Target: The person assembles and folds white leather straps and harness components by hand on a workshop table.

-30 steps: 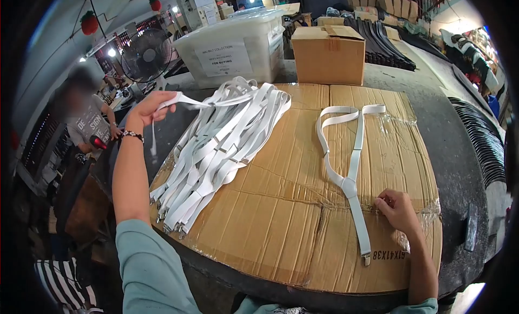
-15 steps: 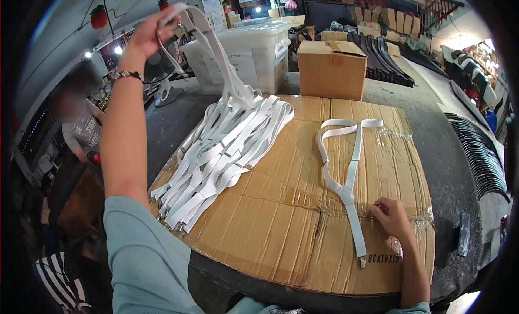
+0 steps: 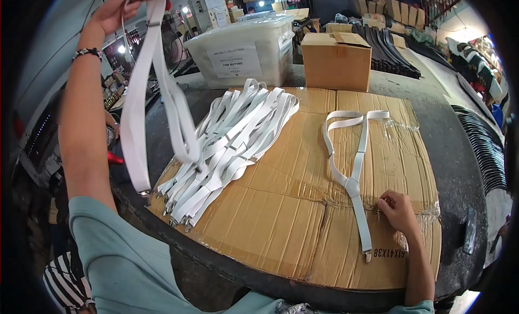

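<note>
Raised high at the upper left, my left hand (image 3: 118,12) grips a pair of white suspenders (image 3: 136,111), whose straps hang down to the left of the pile, a metal clip at the lower end. A heap of white suspenders (image 3: 238,135) lies on the flattened cardboard (image 3: 281,227), clips toward the near edge. One more white pair of suspenders (image 3: 353,187) is spread out in a Y on the right, its single clip pointing at me. Beside that strap my right hand (image 3: 399,211) rests on the cardboard, fingers curled and pinched together; what they hold, if anything, is too small to name.
At the back stand a lidded plastic bin (image 3: 238,57) with a paper label and a cardboard box (image 3: 336,62). Dark belts (image 3: 386,51) lie behind the box, with more black strips (image 3: 481,146) along the right. A partly hidden person (image 3: 111,122) is at the left.
My left hand has moved up and left, lifting the suspenders off the heap so they now hang apart beside it. My right hand stays nearly where it was.
</note>
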{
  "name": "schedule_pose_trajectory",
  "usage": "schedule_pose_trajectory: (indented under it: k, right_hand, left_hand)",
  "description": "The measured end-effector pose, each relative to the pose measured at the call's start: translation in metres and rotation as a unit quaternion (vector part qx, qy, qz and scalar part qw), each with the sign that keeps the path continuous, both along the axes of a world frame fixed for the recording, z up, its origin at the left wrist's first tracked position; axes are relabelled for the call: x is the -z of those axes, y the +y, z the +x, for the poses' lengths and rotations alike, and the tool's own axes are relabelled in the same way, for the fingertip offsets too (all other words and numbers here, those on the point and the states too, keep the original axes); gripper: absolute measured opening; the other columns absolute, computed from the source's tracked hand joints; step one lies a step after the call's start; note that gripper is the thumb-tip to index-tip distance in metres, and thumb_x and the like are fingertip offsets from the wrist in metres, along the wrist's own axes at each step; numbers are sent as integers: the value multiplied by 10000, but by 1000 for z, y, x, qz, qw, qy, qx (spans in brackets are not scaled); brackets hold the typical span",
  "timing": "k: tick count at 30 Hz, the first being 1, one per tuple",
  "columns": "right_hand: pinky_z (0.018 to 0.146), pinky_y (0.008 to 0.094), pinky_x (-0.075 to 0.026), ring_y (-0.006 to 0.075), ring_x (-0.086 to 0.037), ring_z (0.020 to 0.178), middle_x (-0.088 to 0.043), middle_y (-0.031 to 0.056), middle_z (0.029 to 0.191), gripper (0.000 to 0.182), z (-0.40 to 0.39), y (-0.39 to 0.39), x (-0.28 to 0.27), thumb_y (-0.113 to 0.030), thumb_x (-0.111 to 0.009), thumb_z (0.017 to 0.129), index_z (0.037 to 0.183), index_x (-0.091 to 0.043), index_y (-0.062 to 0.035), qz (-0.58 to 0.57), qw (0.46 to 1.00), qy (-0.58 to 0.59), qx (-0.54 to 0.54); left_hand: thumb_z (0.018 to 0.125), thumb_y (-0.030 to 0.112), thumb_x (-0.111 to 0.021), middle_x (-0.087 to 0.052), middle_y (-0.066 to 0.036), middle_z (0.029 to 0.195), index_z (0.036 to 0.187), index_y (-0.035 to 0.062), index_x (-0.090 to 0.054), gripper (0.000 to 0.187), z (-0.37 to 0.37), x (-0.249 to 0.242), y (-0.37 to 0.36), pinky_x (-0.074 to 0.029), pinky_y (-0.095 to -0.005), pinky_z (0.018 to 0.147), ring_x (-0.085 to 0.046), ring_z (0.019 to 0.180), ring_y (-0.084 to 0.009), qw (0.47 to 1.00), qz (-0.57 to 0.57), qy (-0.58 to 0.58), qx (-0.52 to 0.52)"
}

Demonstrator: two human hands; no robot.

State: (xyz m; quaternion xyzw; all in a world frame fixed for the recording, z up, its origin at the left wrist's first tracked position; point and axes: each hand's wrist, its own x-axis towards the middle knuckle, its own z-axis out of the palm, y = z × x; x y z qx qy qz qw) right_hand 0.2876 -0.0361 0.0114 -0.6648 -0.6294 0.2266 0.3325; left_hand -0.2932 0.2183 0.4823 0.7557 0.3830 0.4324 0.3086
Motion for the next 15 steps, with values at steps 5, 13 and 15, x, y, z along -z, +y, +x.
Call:
schedule_pose_trajectory:
  k: [5, 13, 15]
  right_hand:
    - [579, 330, -471, 137, -571, 598, -647, 99, 669, 222, 4, 0, 7, -166, -708, 922, 912, -694, 55, 7, 1000, 13, -3]
    - [583, 334, -488, 157, -585, 578, -642, 113, 655, 227, 2, 1, 2, -168, -707, 916, 910, -696, 58, -3, 1000, 11, 3]
    - [576, 333, -484, 154, -583, 576, -640, 113, 653, 223, 4, 1, 4, -163, -705, 917, 913, -697, 59, 2, 1000, 11, 0]
  left_hand:
    - [1026, 263, -636, -709, -21, 894, 1236, 0, -654, 337, 26, 56, 54, -330, -169, 416, -414, 494, -2, 998, -68, 0, -5]
    - [1027, 236, -621, -639, -19, 741, 1004, 5, -689, 242, 80, 43, 77, -435, -229, 503, -513, 531, -78, 979, 94, -171, 59]
    - [1027, 236, -614, -659, -23, 761, 1021, -3, -694, 252, 82, 59, 69, -439, -224, 482, -519, 526, -77, 985, 78, -151, 29]
